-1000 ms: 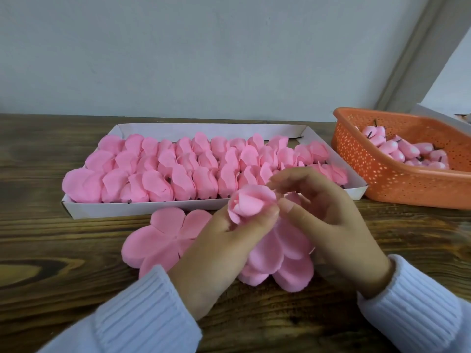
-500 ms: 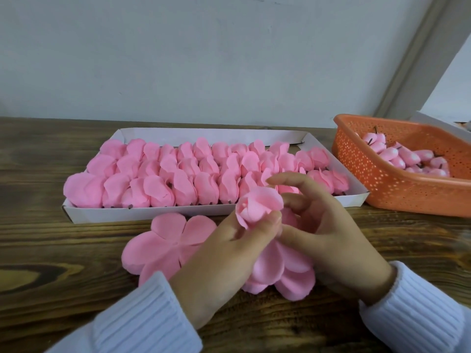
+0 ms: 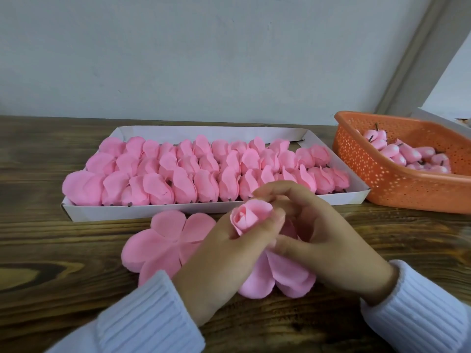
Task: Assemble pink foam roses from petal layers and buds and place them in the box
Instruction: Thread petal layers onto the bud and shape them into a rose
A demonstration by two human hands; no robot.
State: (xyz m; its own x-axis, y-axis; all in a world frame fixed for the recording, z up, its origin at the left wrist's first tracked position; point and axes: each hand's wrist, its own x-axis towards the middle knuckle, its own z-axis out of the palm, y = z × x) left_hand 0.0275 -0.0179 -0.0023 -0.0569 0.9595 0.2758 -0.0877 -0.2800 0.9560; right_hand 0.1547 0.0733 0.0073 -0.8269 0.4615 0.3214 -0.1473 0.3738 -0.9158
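Pink roses [image 3: 204, 179] already pack the box [image 3: 153, 213] just beyond the hands. Now the left hand [image 3: 229, 258] pinches 1 half-wrapped rose [image 3: 251, 216], its outer petals drooping underneath. The right hand [image 3: 318, 238] curls alongside, can't tell if it grips. 1 spare petal layer [image 3: 165, 240] lies left, so more to go.

Pink rosebud [image 3: 251, 216] upright, petals wrapped round, atop splayed petal layer [image 3: 275, 278]. Left of it, second petal layer [image 3: 168, 240] flat, just before white box [image 3: 114, 213] packed with roses [image 3: 204, 169].

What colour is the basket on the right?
Orange, with small holes in the basket; head view.
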